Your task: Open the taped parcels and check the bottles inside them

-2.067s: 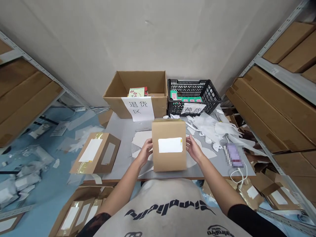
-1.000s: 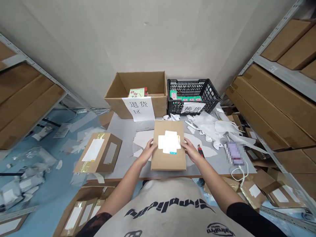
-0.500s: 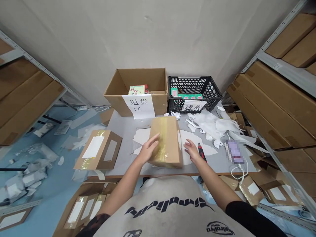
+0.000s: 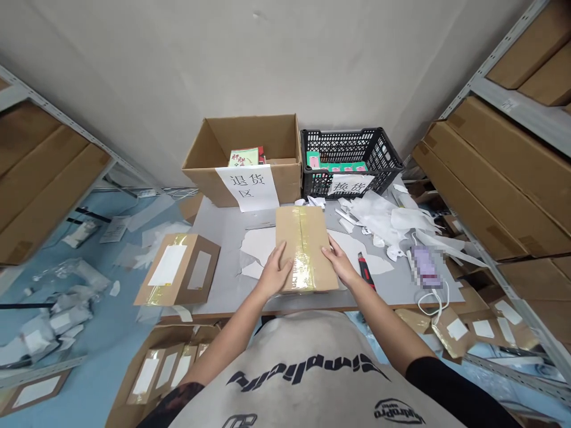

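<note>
In front of me on the grey table (image 4: 232,291) sits a taped cardboard box (image 4: 312,238), a strip of shiny yellowish tape running down its top. My left hand (image 4: 275,271) grips its left side, thumb on the top face. On the opposite side, my right hand (image 4: 339,261) holds the right edge, thumb also on top. Part of each hand's fingers is hidden by the box. A red and black utility knife (image 4: 366,272) lies just right of my right hand. White paper (image 4: 256,246) spreads under the box.
A second taped box (image 4: 178,270) stands at the table's left edge. Behind are an open carton (image 4: 196,178) with a paper sign and a black plastic crate (image 4: 383,178) holding green boxes. Torn paper (image 4: 379,217) and a phone (image 4: 426,266) with a cable lie right. Shelves flank both sides.
My right hand has moved in from beside the box and now touches its right edge. The box has turned slightly and sits squarer to me between both hands.
</note>
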{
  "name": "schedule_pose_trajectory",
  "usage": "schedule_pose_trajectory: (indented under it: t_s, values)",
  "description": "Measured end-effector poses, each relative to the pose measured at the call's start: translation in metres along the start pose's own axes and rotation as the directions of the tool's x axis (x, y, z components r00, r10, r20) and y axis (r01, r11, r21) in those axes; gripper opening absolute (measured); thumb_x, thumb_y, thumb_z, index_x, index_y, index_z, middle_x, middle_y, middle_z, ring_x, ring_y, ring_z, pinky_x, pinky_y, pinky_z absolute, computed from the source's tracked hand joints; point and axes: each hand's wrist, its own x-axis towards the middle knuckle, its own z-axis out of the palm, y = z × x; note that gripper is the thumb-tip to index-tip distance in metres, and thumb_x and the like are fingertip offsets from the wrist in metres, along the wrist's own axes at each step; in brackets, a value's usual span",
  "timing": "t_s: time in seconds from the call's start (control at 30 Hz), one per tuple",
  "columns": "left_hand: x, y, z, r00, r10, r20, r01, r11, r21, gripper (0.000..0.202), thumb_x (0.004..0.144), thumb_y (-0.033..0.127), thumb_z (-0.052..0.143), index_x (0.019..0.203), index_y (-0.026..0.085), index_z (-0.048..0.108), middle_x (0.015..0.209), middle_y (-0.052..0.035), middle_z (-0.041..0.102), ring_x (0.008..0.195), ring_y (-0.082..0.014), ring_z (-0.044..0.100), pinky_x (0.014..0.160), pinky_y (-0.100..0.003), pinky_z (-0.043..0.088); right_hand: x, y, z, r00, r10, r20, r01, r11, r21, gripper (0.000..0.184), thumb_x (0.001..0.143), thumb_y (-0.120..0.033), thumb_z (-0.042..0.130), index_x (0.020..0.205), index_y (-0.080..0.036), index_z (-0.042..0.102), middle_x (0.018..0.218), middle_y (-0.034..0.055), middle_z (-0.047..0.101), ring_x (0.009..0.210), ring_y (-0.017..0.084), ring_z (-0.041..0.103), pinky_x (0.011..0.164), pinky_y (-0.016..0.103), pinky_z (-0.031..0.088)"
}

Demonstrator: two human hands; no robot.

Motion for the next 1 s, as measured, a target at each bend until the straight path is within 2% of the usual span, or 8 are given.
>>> schedule_pose_trajectory:
  t_s: [0.13, 0.33, 0.47, 0.57, 0.7, 0.8, 0.9, 1.0]
  values:
    - [-0.002, -0.010, 0.010, 1.000, -0.021, 0.019, 0.019, 0.998, 0.063, 0.066, 0.091, 0.055, 0.053, 0.150, 0.033, 0.033, 0.157, -0.0044, 0.032, 0.149, -0.0281, 0.014, 0.120, -0.048, 0.015, 0.013, 0.001, -0.006, 1.000, -0.013, -0.011, 0.012, 0.996, -0.087, 0.069, 0.079, -0.050, 0.067, 0.143, -0.033, 0.046, 0.148, -0.0011, 0.048, 0.131, 0.023, 0.049, 0.108, 0.039, 0.041]
    - [0.019, -0.015, 0.009, 0.999, -0.030, 0.017, 0.029, 0.998, 0.050, 0.067, 0.091, 0.058, 0.050, 0.151, 0.033, 0.032, 0.157, -0.0038, 0.031, 0.150, -0.0280, 0.011, 0.121, -0.048, 0.013, 0.039, 0.001, -0.002, 0.981, -0.152, -0.121, 0.103, 0.934, -0.343, 0.058, 0.079, -0.054, 0.066, 0.131, -0.031, 0.058, 0.132, 0.0036, 0.062, 0.109, 0.024, 0.061, 0.102, 0.042, 0.044]
    - [0.026, -0.012, 0.007, 1.000, -0.023, 0.004, 0.023, 0.999, 0.025, 0.068, 0.089, 0.058, 0.054, 0.149, 0.034, 0.035, 0.155, -0.0035, 0.034, 0.149, -0.0293, 0.013, 0.120, -0.049, 0.014, 0.050, 0.007, -0.020, 0.963, -0.101, -0.251, -0.038, 0.867, -0.497, 0.046, 0.088, -0.061, 0.046, 0.113, -0.030, 0.069, 0.117, 0.0030, 0.069, 0.104, 0.023, 0.063, 0.097, 0.040, 0.046]
    - [0.022, -0.012, 0.009, 0.999, -0.001, -0.049, 0.004, 0.998, 0.070, 0.063, 0.090, 0.054, 0.053, 0.147, 0.033, 0.039, 0.159, -0.0029, 0.027, 0.149, -0.0303, 0.012, 0.120, -0.050, 0.014, 0.029, 0.024, -0.050, 0.891, -0.076, -0.448, -0.222, 0.788, -0.574, 0.050, 0.092, -0.057, 0.034, 0.110, -0.025, 0.068, 0.119, 0.0071, 0.067, 0.113, 0.025, 0.058, 0.101, 0.042, 0.042]
    - [0.017, -0.011, 0.007, 0.976, 0.207, -0.065, -0.185, 0.951, 0.249, 0.043, 0.093, 0.041, 0.048, 0.133, 0.028, 0.058, 0.164, 0.0018, 0.007, 0.150, -0.0307, 0.002, 0.122, -0.050, 0.008, -0.031, 0.060, -0.080, 0.732, -0.067, -0.678, -0.469, 0.672, -0.573, 0.057, 0.079, -0.039, 0.059, 0.129, -0.012, 0.056, 0.136, 0.0239, 0.048, 0.133, 0.040, 0.035, 0.111, 0.057, 0.019]
    - [0.015, -0.013, 0.004, 0.951, 0.305, 0.058, -0.308, 0.905, 0.294, 0.042, 0.094, 0.033, 0.045, 0.135, 0.028, 0.057, 0.163, 0.0019, 0.014, 0.151, -0.0282, -0.003, 0.122, -0.052, 0.004, -0.065, 0.083, -0.085, 0.709, -0.044, -0.704, -0.545, 0.599, -0.586, 0.059, 0.074, -0.027, 0.063, 0.131, -0.014, 0.055, 0.139, 0.0225, 0.045, 0.133, 0.040, 0.036, 0.111, 0.054, 0.020]
    - [0.008, -0.017, 0.003, 0.951, 0.289, 0.105, -0.307, 0.909, 0.280, 0.046, 0.095, 0.031, 0.042, 0.140, 0.028, 0.051, 0.162, 0.0014, 0.019, 0.151, -0.0263, -0.004, 0.121, -0.053, 0.004, -0.073, 0.092, -0.087, 0.712, -0.042, -0.701, -0.568, 0.553, -0.610, 0.056, 0.076, -0.024, 0.061, 0.131, -0.018, 0.055, 0.134, 0.0193, 0.048, 0.129, 0.036, 0.042, 0.109, 0.049, 0.027]
    - [0.002, -0.020, 0.007, 0.963, 0.250, 0.098, -0.265, 0.940, 0.216, 0.047, 0.094, 0.029, 0.042, 0.139, 0.027, 0.050, 0.162, 0.0013, 0.016, 0.151, -0.0252, 0.000, 0.122, -0.050, 0.006, -0.069, 0.088, -0.087, 0.712, -0.071, -0.699, -0.572, 0.518, -0.636, 0.057, 0.076, -0.032, 0.064, 0.130, -0.016, 0.054, 0.133, 0.0206, 0.047, 0.129, 0.038, 0.039, 0.108, 0.051, 0.028]
